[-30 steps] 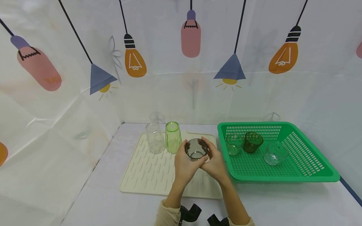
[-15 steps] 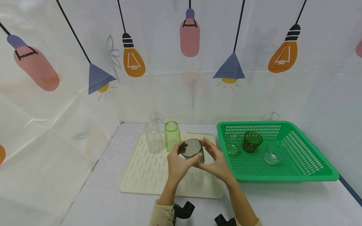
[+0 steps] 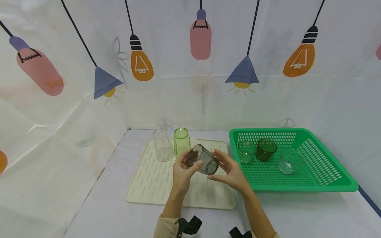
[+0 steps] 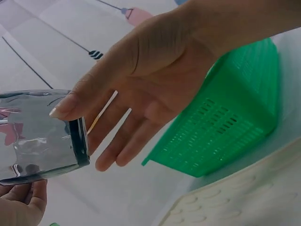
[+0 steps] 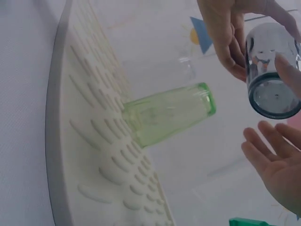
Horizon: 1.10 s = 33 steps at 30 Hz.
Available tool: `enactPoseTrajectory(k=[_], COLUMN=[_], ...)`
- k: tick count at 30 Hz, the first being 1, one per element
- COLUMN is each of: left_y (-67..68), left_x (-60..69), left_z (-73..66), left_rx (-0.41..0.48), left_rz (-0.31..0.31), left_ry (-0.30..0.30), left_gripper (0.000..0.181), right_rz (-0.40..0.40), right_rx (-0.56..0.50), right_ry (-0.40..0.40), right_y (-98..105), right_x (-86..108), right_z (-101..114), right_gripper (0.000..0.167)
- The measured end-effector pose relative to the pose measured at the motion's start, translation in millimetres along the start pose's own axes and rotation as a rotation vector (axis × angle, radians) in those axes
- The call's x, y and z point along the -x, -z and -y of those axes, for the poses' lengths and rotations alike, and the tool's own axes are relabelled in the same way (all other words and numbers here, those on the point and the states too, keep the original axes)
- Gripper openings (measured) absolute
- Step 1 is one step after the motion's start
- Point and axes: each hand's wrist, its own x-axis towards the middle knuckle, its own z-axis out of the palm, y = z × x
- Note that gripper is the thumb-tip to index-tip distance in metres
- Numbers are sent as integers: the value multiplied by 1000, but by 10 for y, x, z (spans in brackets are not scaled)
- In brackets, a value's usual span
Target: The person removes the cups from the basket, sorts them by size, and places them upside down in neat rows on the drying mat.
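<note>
In the head view my left hand (image 3: pixel 181 175) grips a smoky grey drinking glass (image 3: pixel 206 162), thumb along its side. The glass is tilted, held above the mat, its mouth toward the left and its thick base toward my right hand (image 3: pixel 230 175). That right hand is spread at the base. From the left wrist, my right hand (image 4: pixel 146 80) shows straight fingers, its thumb overlapping the base edge of the glass (image 4: pixel 42 136). In the right wrist view several right fingertips (image 5: pixel 263 127) lie just apart from the base; whether the thumb touches I cannot tell.
Behind my hands a clear glass (image 3: pixel 163 145) and a light green glass (image 3: pixel 181 143) stand on the ribbed cream mat (image 3: pixel 151 185). At right sits a green plastic basket (image 3: pixel 300 188) with a light green glass (image 3: pixel 246 152), a dark green one (image 3: pixel 266 149) and a clear one (image 3: pixel 290 162).
Upright between both hands earlier, the grey glass has been tipped onto its side, base turning to the right. My right hand has drawn away rightward and opened; the left has shifted left.
</note>
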Motion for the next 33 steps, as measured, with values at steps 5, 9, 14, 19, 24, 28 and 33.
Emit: enactPoseTrajectory(k=[5, 9, 14, 19, 24, 28, 33], left_y=[-33, -59, -96, -114, -73, -14, 111], left_x=[26, 24, 18, 19, 45, 82, 157], left_z=[26, 45, 70, 86, 92, 95, 148], left_rx=[108, 230, 354, 349, 274, 185, 9], left_rz=[-25, -51, -83, -94, -13, 67, 44], left_ry=[45, 59, 73, 113, 147, 120, 67], left_gripper=[60, 58, 51, 46, 53, 61, 57], right_rz=[-15, -46, -98, -131, -138, -150, -169], right_rx=[-89, -203, -351, -435, -449, -461, -514], right_ry=[-3, 12, 25, 56, 60, 46, 64], right_y=[-32, -70, -134, -164, -147, -123, -109], right_x=[4, -8, -14, -22, -15, -9, -6], right_z=[-24, -28, -26, -24, -27, -37, -64], right_gripper=[79, 76, 77, 73, 66, 62, 59])
